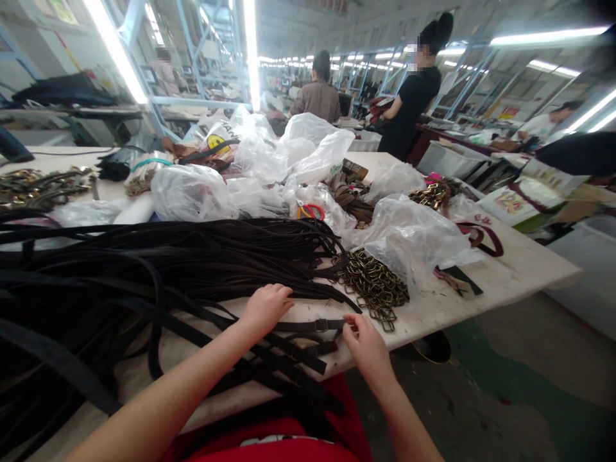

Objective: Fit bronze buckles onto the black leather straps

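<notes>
A big heap of dark brown leather straps [158, 263] covers the left of the white table [524, 266]. My left hand [265, 308] rests with curled fingers on the straps near the table's front edge. My right hand [366, 343] pinches the end of one strap [308, 326] that carries a metal buckle. A pile of brass-coloured metal buckles [375, 285] lies just beyond my right hand, spilling from a clear plastic bag [418, 240].
Several clear plastic bags [192, 192], red-handled scissors [312, 210], brown straps [351, 199] and more brass hardware [33, 186] crowd the table. Two people [414, 90] stand at the far end, another sits at right. The table's right edge drops to a green and grey floor [520, 385].
</notes>
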`<control>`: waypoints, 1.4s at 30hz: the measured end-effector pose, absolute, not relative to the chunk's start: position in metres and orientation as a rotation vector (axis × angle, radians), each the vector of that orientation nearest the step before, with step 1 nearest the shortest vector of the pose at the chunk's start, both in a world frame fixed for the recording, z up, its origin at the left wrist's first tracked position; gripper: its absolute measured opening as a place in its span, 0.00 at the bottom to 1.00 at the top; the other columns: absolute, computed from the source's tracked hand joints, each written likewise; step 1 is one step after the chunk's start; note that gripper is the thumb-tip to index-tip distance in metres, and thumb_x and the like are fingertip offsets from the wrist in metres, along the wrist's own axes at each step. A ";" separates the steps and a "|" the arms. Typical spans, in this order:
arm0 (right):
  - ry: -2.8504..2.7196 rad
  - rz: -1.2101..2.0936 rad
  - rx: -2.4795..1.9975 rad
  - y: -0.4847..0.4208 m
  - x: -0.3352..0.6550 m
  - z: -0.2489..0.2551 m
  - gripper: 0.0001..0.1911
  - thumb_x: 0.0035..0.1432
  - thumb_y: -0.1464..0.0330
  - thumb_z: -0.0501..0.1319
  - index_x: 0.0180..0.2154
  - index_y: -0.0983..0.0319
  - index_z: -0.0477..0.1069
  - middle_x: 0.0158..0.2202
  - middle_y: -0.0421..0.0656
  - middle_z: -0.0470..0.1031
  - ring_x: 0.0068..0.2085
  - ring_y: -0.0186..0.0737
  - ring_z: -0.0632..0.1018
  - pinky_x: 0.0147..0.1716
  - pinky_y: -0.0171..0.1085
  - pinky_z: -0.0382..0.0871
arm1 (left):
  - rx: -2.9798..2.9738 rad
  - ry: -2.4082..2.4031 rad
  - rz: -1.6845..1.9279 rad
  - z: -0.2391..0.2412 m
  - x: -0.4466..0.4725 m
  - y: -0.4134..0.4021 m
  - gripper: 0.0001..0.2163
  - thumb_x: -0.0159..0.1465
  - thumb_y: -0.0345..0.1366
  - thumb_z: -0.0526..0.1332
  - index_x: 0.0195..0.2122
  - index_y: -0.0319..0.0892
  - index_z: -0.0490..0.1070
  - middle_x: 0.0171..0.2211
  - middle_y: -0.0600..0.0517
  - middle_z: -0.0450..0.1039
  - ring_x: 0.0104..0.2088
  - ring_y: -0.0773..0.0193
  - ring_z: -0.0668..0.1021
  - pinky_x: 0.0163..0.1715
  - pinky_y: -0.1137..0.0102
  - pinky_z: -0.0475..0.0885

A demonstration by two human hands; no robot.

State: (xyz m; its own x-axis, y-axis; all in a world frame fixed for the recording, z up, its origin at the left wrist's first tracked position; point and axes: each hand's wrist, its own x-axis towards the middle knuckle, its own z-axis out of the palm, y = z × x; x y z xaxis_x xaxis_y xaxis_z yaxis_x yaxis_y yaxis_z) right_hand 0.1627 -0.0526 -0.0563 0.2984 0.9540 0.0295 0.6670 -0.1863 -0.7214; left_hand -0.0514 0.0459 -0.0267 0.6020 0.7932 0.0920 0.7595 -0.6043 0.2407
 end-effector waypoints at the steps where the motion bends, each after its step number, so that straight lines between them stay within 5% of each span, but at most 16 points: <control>1: -1.524 0.501 -1.978 -0.051 0.165 -0.057 0.11 0.53 0.66 0.52 0.37 0.61 0.68 0.38 0.47 0.70 0.38 0.44 0.71 0.40 0.41 0.62 | 2.678 1.346 0.253 -0.030 -0.050 0.052 0.09 0.60 0.35 0.56 0.40 0.39 0.68 0.37 0.45 0.71 0.41 0.56 0.71 0.40 0.64 0.64; 7: -1.566 0.408 -1.973 -0.047 0.168 -0.051 0.13 0.57 0.61 0.49 0.36 0.62 0.68 0.35 0.47 0.72 0.37 0.44 0.72 0.37 0.39 0.62 | 2.787 1.288 0.199 -0.034 -0.030 0.048 0.05 0.58 0.28 0.54 0.31 0.41 0.68 0.31 0.49 0.68 0.34 0.60 0.72 0.34 0.68 0.64; 12: -1.398 0.524 -1.908 -0.040 0.188 -0.048 0.18 0.60 0.58 0.46 0.39 0.62 0.67 0.33 0.46 0.73 0.36 0.43 0.73 0.35 0.37 0.63 | 2.874 1.023 0.287 -0.019 -0.028 0.028 0.14 0.59 0.24 0.50 0.45 0.42 0.63 0.36 0.49 0.69 0.34 0.63 0.72 0.34 0.70 0.65; 15: -1.383 0.350 -1.995 -0.031 0.208 -0.046 0.16 0.59 0.62 0.46 0.40 0.63 0.68 0.38 0.48 0.73 0.39 0.43 0.73 0.38 0.37 0.62 | 2.874 0.950 0.269 -0.003 -0.024 0.018 0.18 0.60 0.30 0.52 0.52 0.43 0.59 0.34 0.49 0.71 0.34 0.60 0.73 0.35 0.67 0.65; 18: -1.483 0.178 -2.129 -0.021 0.222 -0.043 0.13 0.57 0.67 0.49 0.39 0.63 0.69 0.38 0.47 0.72 0.38 0.41 0.73 0.36 0.36 0.62 | 2.736 0.992 0.255 0.008 -0.017 0.009 0.14 0.61 0.41 0.53 0.46 0.43 0.65 0.34 0.48 0.71 0.35 0.58 0.72 0.36 0.66 0.64; 23: -1.848 0.029 -2.343 0.003 0.210 -0.040 0.12 0.59 0.67 0.50 0.37 0.61 0.71 0.37 0.46 0.72 0.37 0.39 0.73 0.35 0.34 0.60 | 2.407 1.066 0.284 0.011 -0.012 0.009 0.11 0.62 0.39 0.50 0.29 0.42 0.68 0.30 0.51 0.69 0.32 0.63 0.71 0.32 0.72 0.64; 33: -2.117 0.121 -2.408 0.043 0.202 -0.042 0.10 0.57 0.72 0.53 0.31 0.67 0.72 0.32 0.52 0.75 0.35 0.45 0.76 0.31 0.36 0.62 | 1.790 1.145 0.426 0.005 -0.020 0.012 0.09 0.59 0.36 0.49 0.34 0.41 0.65 0.24 0.56 0.69 0.24 0.67 0.71 0.26 0.73 0.64; 42: -2.270 0.162 -2.344 0.045 0.203 -0.030 0.08 0.56 0.71 0.55 0.38 0.64 0.69 0.39 0.50 0.74 0.40 0.44 0.75 0.35 0.35 0.63 | 1.630 1.121 0.537 -0.008 -0.025 0.018 0.09 0.57 0.39 0.50 0.33 0.40 0.64 0.22 0.58 0.66 0.20 0.69 0.68 0.23 0.74 0.64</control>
State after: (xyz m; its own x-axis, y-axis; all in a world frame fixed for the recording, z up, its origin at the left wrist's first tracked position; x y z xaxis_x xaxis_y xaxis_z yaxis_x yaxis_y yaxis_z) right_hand 0.2031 0.0450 -0.0295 0.0335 0.9869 -0.1581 0.9993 -0.0305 0.0210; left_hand -0.0249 0.0181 -0.0083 0.4629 0.8678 -0.1805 0.4027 -0.0245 0.9150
